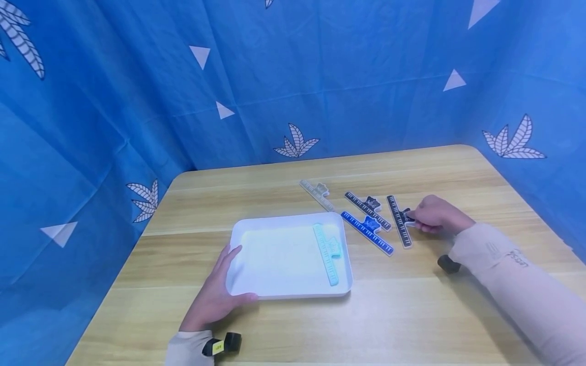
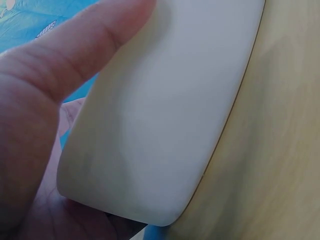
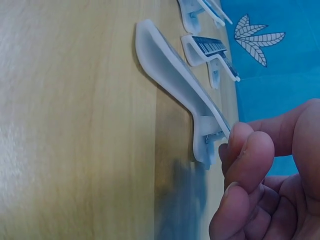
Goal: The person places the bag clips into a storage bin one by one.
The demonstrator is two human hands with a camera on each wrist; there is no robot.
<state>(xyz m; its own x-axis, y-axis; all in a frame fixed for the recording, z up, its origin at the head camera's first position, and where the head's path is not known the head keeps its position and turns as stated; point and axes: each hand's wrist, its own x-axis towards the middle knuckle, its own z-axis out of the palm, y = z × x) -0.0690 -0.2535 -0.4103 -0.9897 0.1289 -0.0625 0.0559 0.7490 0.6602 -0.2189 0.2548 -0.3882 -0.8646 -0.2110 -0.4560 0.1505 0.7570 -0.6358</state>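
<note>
My left hand (image 1: 214,299) grips the left end of a white tray (image 1: 274,259), thumb on the near side and fingers along the left rim. Seen from the left wrist, the thumb of this hand (image 2: 75,60) presses the tray's outer wall (image 2: 160,110). A mint-green clip (image 1: 327,254) lies inside the tray at its right. Right of the tray, my right hand (image 1: 432,213) pinches the handle of a black clip (image 1: 400,223) with piano-key print. In the right wrist view, the fingertips of the hand (image 3: 260,185) meet at the handle edge of that clip (image 3: 175,80), which rests on the table.
Between the tray and the right hand lie a blue clip (image 1: 366,233) and another black clip (image 1: 366,208). A grey clip (image 1: 318,194) is behind the tray. Blue patterned cloth (image 1: 366,101) hangs behind the wooden table (image 1: 311,335).
</note>
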